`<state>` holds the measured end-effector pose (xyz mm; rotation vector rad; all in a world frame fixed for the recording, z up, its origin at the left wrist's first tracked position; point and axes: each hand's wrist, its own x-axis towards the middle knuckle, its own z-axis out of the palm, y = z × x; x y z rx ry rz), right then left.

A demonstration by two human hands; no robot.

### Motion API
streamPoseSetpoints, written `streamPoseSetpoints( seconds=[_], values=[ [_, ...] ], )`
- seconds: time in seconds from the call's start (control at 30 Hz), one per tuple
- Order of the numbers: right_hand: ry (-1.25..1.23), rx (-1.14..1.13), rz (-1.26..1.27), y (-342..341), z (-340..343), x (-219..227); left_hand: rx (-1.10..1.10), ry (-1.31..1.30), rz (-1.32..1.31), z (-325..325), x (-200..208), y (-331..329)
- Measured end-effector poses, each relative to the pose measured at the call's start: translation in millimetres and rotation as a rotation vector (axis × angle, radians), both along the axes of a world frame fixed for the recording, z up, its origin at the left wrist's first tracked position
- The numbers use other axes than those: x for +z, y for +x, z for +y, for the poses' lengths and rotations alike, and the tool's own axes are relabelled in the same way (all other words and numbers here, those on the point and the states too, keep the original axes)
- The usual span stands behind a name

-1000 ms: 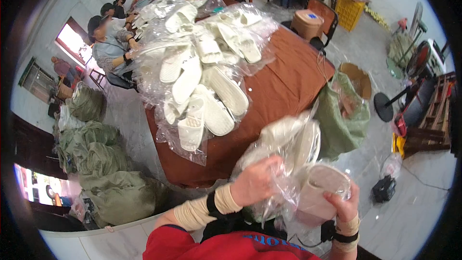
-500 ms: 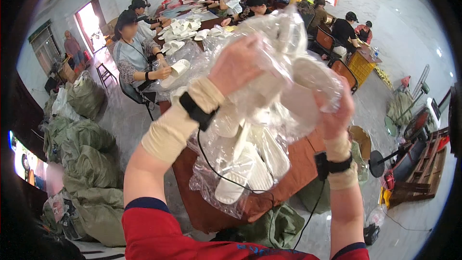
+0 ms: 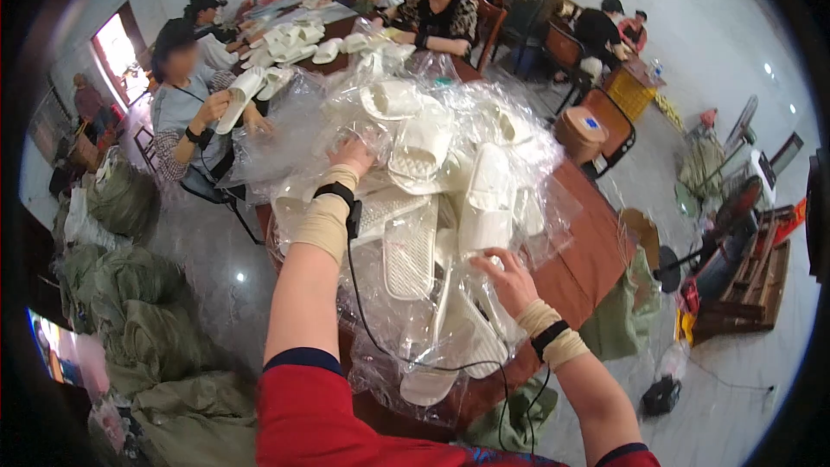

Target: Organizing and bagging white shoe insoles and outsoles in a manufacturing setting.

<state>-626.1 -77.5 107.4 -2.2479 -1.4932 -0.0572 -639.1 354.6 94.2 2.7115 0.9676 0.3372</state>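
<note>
A heap of white slippers (image 3: 408, 261), many in clear plastic bags (image 3: 290, 143), covers the near part of the table. On the left side of the heap my left hand (image 3: 353, 154) rests among the plastic and slippers, its fingers spread; the plastic partly blurs them. My right hand (image 3: 512, 282) hovers at the heap's near right side, fingers apart and slightly bent, with nothing visible in it. Just beyond its fingertips lies a bagged white slipper (image 3: 486, 199). Both wrists wear beige wraps and black straps, with a black cable (image 3: 359, 294) hanging from the left one.
Brown cloth covers the table (image 3: 588, 238). At the left side a co-worker (image 3: 194, 91) holds a white slipper (image 3: 242, 99). More loose slippers (image 3: 290, 41) lie farther back. Green sacks (image 3: 164, 329) line the floor at left; a chair (image 3: 605, 125) stands at right. Several people sit beyond.
Both hands have come down from holding bagged slippers up above the heap. Those slippers now lie on the heap, out of my hands. The view has shifted slightly.
</note>
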Motion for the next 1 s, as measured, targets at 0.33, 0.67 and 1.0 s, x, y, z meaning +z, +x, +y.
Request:
streamPoseSetpoints(
  seconds=[0.33,0.67,1.0],
  values=[
    [-0.108,0.038,-0.097,-26,-61,-8,-0.317,-0.432,-0.174,-20,72,-34],
    [0.126,-0.279,0.215,-46,-219,-37,-0.607,-0.646,-0.443,-331,162,-145],
    [-0.381,-0.672,0.831,-155,-450,-285,-0.57,-1.15,0.187,-646,-203,-215]
  ],
)
